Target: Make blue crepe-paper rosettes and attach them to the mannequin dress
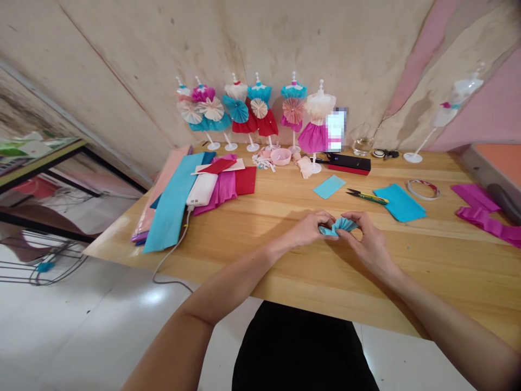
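Both my hands meet over the middle of the wooden table (pixel 285 271). My left hand (pixel 311 228) pinches one end of a small pleated blue paper piece (pixel 340 226). Pinching its other end is my right hand (pixel 366 241), fingers curled round it. The folded paper sits just above the tabletop between my fingertips, partly hidden by them.
Sheets of blue, pink and red paper (pixel 175 201) and a white phone (pixel 202 189) lie at left. Small scissors (pixel 366 196), blue paper pieces (pixel 399 202), a tape roll (pixel 423 188) and magenta paper (pixel 484 214) lie at right. Several dressed mini mannequins (pixel 260 111) line the wall.
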`<control>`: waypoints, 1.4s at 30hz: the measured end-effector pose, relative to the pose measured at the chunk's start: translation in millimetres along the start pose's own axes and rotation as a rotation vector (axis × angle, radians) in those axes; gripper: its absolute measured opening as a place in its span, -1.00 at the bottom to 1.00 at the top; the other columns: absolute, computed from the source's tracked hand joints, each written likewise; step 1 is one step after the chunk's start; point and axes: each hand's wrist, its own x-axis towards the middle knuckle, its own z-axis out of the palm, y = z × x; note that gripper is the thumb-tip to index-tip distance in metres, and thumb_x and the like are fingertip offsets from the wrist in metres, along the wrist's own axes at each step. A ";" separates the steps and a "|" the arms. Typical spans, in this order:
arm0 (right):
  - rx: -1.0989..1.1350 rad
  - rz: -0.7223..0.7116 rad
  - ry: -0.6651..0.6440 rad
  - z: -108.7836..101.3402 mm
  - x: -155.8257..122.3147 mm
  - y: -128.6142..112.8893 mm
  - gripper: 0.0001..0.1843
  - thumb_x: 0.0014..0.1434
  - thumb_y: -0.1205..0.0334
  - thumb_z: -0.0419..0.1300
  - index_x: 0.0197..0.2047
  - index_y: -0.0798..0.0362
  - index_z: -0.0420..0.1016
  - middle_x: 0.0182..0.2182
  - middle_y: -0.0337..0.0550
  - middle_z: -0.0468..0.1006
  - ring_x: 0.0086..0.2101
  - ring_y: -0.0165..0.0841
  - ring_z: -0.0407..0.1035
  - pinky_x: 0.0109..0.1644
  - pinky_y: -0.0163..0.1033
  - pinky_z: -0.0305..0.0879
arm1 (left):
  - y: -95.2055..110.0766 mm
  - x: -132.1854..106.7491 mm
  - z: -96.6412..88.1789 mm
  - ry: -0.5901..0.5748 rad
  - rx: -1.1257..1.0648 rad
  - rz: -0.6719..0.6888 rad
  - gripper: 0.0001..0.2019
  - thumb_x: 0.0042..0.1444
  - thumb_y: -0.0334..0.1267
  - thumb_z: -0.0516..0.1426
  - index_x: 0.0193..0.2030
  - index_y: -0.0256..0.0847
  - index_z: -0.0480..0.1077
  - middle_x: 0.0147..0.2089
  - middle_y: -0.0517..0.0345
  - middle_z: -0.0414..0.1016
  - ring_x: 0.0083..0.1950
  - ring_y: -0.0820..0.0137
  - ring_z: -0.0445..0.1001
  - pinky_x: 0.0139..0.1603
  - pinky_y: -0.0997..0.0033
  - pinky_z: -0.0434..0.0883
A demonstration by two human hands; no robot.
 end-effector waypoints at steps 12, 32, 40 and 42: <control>0.005 -0.020 -0.010 -0.1 -0.7 0.6 -0.59 0.16 0.04 0.24 0.03 -0.02 0.31 -0.09 -0.06 0.53 -0.11 -0.20 0.47 -0.05 -0.08 0.40 | 2.4 0.0 2.3 -0.045 -0.032 -0.084 -0.73 0.01 -0.11 0.28 -0.26 -0.27 0.46 -0.16 0.08 0.44 -0.12 0.36 0.39 -0.08 0.39 0.28; 0.690 0.304 -0.012 -11.0 7.5 -7.9 -0.49 0.22 -0.11 0.15 0.20 -0.22 0.24 -0.01 -0.16 0.49 0.03 -0.19 0.38 0.20 0.09 0.24 | 21.0 -0.7 7.7 0.100 -0.877 -0.338 -0.57 -0.07 -0.10 0.36 -0.09 -0.29 0.52 -0.09 -0.04 0.55 -0.09 0.35 0.49 0.09 0.29 0.30; 0.838 0.388 -0.147 -6.9 8.0 2.1 -0.39 0.08 0.04 0.34 0.17 -0.08 0.31 0.00 0.00 0.50 0.02 -0.13 0.40 0.15 0.17 0.28 | 19.8 -1.5 11.5 0.131 -0.812 -0.359 -0.63 -0.06 -0.14 0.36 -0.13 -0.28 0.53 -0.14 0.03 0.56 -0.15 0.39 0.49 0.03 0.35 0.33; 0.841 0.358 -0.151 -6.9 8.3 3.1 -0.38 0.08 0.05 0.35 0.18 -0.08 0.29 0.02 0.01 0.50 0.04 -0.12 0.40 0.13 0.17 0.31 | 19.6 -1.5 13.1 0.130 -0.805 -0.365 -0.61 -0.08 -0.13 0.37 -0.13 -0.29 0.52 -0.14 0.02 0.56 -0.14 0.38 0.49 0.03 0.34 0.33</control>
